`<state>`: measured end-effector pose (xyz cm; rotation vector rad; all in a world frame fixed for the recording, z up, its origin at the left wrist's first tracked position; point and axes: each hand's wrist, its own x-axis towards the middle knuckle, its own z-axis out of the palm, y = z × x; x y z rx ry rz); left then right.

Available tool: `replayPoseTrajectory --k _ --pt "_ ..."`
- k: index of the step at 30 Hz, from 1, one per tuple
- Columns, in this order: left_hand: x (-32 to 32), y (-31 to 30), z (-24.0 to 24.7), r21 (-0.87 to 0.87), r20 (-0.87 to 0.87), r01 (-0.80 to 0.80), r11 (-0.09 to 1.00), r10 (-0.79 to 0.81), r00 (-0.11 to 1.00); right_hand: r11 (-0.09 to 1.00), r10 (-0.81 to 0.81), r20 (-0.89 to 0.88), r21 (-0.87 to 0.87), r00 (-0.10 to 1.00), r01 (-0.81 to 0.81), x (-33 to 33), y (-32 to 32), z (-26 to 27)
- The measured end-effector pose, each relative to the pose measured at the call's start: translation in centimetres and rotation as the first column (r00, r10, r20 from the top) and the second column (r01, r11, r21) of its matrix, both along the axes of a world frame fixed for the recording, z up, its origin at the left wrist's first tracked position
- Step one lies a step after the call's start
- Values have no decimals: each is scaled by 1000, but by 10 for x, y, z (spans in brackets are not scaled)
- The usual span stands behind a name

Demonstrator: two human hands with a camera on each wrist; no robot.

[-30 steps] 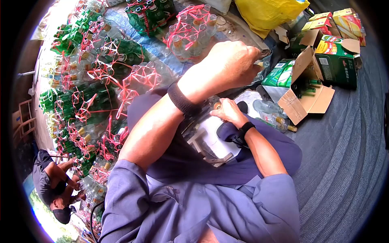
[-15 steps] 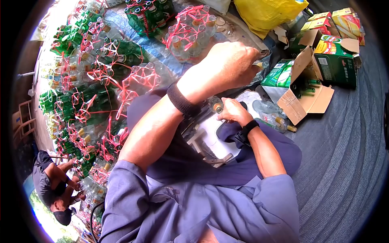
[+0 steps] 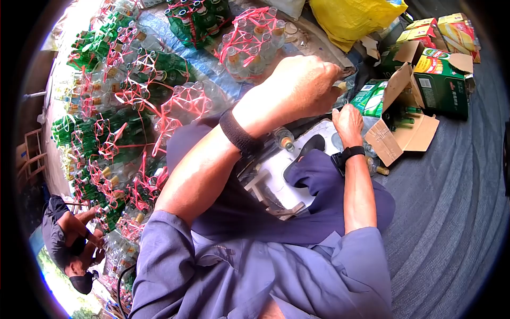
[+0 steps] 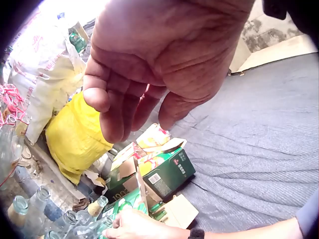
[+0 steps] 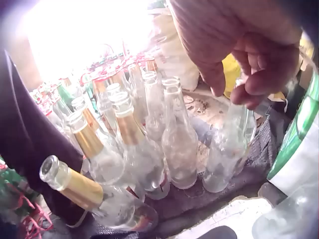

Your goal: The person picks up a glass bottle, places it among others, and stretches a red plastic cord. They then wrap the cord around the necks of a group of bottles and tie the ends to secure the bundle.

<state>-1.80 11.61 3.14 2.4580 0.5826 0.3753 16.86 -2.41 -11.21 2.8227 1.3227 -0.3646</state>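
Raised in front of the body, my left hand [image 3: 305,85] holds nothing; in the left wrist view its fingers [image 4: 117,117] hang loosely curled. Lower and to the right, my right hand [image 3: 349,123] is beside the open green carton [image 3: 369,98]. The right wrist view shows the right hand [image 5: 246,64] pinching the top of an upright clear bottle [image 5: 227,149]. Another clear bottle [image 5: 179,149] stands beside it, with several gold-necked ones further left. The leftmost gold-necked bottle [image 5: 79,191] leans; in the head view a gold-necked bottle [image 3: 285,139] is near the white board [image 3: 276,186].
Bundles of green and clear bottles tied with pink strips [image 3: 186,101] fill the left side. A yellow bag [image 3: 356,21] and more cartons [image 3: 441,80] are at the back right. Dark sheeting [image 3: 451,196] covers the right floor. Another person [image 3: 66,234] sits at far left.
My right hand has let go of the gold-necked bottle near the white board and moved right and away from the body, to a clear bottle near the carton. My left hand stays nearly in place.
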Motion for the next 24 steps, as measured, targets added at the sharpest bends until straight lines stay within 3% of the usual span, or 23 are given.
replayPoseTrajectory --k 6,9,14,19,21,24 --pt "0 0 -3 11 -1 1 1000 -1 1000 989 -124 10 -74 992 124 11 -2 -12" --pt "-1 0 -6 16 -21 4 1000 -3 1000 990 -116 -5 -78 993 116 9 0 -6" --pt "-2 -3 -13 44 -52 13 999 -10 999 995 23 -7 96 1000 -22 8 1 -25" --pt "0 -38 -44 -6 -133 236 972 -234 963 981 79 -4 179 997 -77 11 1 -41" --pt "-6 -69 -67 38 -232 345 938 -328 916 964 93 -11 253 996 -87 15 0 -55" --pt "-19 -106 -113 21 -413 505 863 -453 790 972 58 -29 231 998 -50 10 2 -49"
